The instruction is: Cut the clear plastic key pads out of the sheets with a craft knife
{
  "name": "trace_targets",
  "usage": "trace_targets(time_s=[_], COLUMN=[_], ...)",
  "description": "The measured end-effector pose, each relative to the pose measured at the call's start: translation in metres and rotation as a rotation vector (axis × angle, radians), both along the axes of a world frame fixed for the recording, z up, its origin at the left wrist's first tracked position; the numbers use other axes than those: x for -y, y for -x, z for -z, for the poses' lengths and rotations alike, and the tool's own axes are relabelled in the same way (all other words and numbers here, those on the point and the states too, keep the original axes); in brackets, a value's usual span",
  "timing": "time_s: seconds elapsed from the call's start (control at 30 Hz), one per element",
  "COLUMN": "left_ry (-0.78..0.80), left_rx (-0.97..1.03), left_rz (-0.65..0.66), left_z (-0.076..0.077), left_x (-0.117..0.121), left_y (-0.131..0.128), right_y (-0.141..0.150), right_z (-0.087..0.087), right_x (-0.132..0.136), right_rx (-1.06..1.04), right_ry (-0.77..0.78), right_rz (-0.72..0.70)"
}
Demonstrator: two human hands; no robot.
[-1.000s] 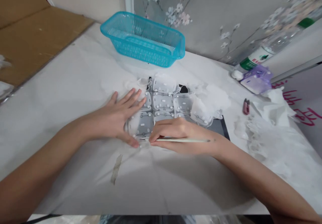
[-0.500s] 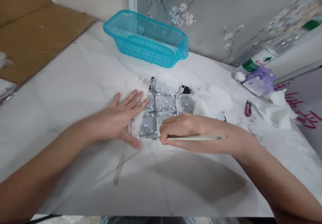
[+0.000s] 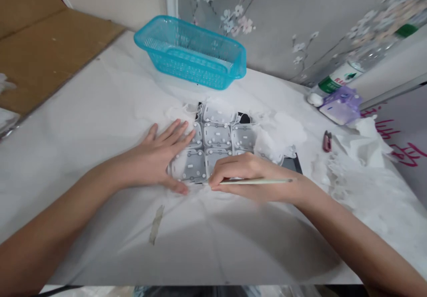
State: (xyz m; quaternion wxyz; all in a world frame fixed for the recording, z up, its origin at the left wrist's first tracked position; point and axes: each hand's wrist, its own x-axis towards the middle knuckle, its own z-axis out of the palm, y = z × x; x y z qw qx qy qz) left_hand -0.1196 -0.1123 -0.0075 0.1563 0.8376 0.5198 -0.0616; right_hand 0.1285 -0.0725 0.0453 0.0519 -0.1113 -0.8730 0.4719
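Observation:
My left hand (image 3: 163, 157) lies flat with fingers spread, resting on the left edge of a grey panel (image 3: 218, 135) divided into rounded squares with small white pegs. My right hand (image 3: 247, 172) is closed round a thin pale stick (image 3: 256, 182), perhaps a brush or pen. Its tip is hidden by the fingers near the panel's front edge. White fluffy material (image 3: 280, 132) covers the panel's right part, and thin white strands lie along its far side. A black corner (image 3: 295, 163) shows at the right.
A blue plastic basket (image 3: 193, 52) stands behind the panel. To the right are a plastic bottle (image 3: 340, 77), a purple packet (image 3: 343, 105), small red snips (image 3: 327, 141) and crumpled white tissue (image 3: 363, 143). Cardboard (image 3: 60, 57) lies at left; tape (image 3: 156, 225) sticks to the front.
My right hand and wrist have shifted slightly left, uncovering more of the panel's dark right corner. My left hand stays in place. The whole view has shifted a little.

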Motion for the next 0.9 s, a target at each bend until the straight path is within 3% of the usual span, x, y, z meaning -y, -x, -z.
trace_targets(time_s=[0.47, 0.77, 0.9], left_ry=[0.021, 0.047, 0.043], left_rx=[0.018, -0.013, -0.017], left_rz=[-0.005, -0.010, -0.011], left_z=[-0.001, -0.002, -0.002], left_x=[0.000, -0.001, -0.002], left_y=[0.001, 0.001, 0.000], right_y=[-0.011, -0.001, 0.000], right_z=[-0.011, 0.019, 0.021], right_x=[-0.008, -0.002, 0.001], right_rx=[0.060, -0.107, -0.139], right_ry=[0.006, 0.075, 0.046], right_rz=[0.068, 0.168, 0.151])
